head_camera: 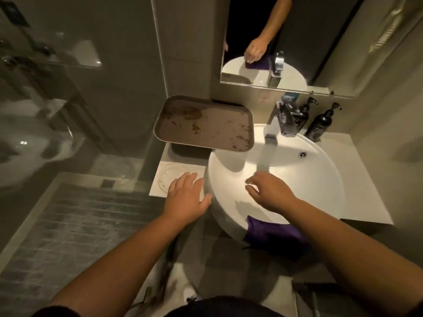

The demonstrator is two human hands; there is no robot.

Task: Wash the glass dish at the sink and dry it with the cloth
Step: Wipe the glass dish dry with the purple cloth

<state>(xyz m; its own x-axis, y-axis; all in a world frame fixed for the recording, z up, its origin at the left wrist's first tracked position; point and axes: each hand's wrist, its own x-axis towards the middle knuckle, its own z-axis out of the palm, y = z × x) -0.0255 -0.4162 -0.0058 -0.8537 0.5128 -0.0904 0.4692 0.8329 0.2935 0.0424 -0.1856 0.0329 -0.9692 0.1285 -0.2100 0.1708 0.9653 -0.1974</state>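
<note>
The clear glass dish [170, 173] lies on the white counter left of the round white sink [320, 179]. My left hand [186, 197] hovers over the dish's near edge, fingers spread, holding nothing. Over the basin, my right hand [267, 191] sits just below the stream of water running from the chrome tap [278, 126], fingers loosely curled and empty. The purple cloth [272, 236] hangs over the sink's front rim, partly under my right forearm.
A brown tray [206, 124] with stains and droplets rests at the back left, overlapping the sink rim. Two dark pump bottles [320, 122] stand behind the tap. A mirror [297, 42] is above, and a toilet [27, 138] lies behind glass on the left.
</note>
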